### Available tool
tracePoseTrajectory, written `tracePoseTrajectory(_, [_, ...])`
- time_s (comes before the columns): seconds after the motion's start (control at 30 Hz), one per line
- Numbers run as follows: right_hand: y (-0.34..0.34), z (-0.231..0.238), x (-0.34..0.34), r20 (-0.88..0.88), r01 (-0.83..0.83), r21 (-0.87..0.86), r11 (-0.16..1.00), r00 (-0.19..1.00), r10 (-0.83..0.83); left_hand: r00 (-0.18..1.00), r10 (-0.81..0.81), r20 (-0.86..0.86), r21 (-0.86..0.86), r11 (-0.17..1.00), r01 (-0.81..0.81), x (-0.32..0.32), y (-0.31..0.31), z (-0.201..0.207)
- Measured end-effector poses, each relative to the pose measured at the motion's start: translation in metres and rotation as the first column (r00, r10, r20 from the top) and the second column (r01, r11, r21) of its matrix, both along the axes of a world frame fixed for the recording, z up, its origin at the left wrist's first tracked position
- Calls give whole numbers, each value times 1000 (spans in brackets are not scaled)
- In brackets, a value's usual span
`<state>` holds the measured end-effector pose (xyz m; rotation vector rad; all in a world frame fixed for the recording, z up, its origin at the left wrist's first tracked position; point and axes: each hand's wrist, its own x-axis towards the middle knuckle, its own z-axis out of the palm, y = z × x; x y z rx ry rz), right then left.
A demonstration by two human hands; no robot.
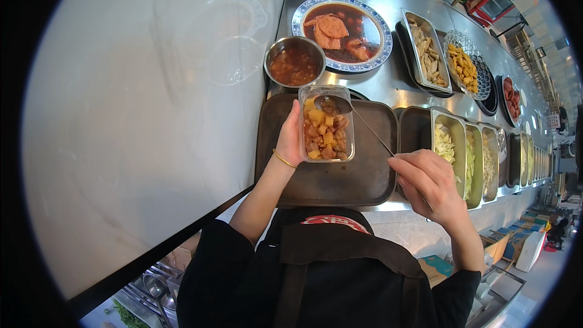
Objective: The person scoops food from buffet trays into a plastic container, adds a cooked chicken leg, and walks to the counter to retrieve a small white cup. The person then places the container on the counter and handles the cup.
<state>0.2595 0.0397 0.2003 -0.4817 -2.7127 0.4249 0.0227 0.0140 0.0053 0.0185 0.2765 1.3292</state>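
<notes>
My left hand (292,136) grips a clear plastic container (350,123) by its left side, above a dark brown tray (370,173). Chunks of yellow potato and brown meat in sauce (328,136) fill much of it. The thin handle of a metal spoon (333,104) is pinched in my right hand (428,182). Its bowl is inside the container near the far end, over the food. Just beyond the container stands a round metal pot (296,62) of reddish-brown sauce with bits in it.
A blue-and-white oval plate (386,42) of meat in dark sauce lies farther back. To the right are a metal pan of pale strips (426,51), a glass dish of yellow pieces (463,70), a plate of reddish meat (511,97) and metal bins of shredded vegetables (448,143). A white wall (152,115) borders the left.
</notes>
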Motion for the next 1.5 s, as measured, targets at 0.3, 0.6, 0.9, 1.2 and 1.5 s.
tracePoseTrajectory(0.3, [-13, 0, -2, 110, -144, 86, 986, 985, 134, 995, 9, -96, 72, 997, -2, -2, 3, 9])
tracePoseTrajectory(0.6, [-7, 4, -1, 37, -24, 194, 981, 999, 18, 1000, -18, 16, 22, 1000, 18, 2, 1, 3])
tracePoseTrajectory(0.9, [-16, -2, 0, 17, -31, 92, 995, 999, 29, 992, 86, -96, -38, 995, -90, -1, 3, -1])
tracePoseTrajectory(1.2, [-31, 11, 1, 132, -160, 8, 987, 979, 158, 999, 14, 30, 128, 992, -18, -3, 6, 4])
tracePoseTrajectory(1.5, [-18, -5, -5, 35, -89, 207, 974, 996, 84, 997, 69, 22, 5, 998, -70, -6, -2, -4])
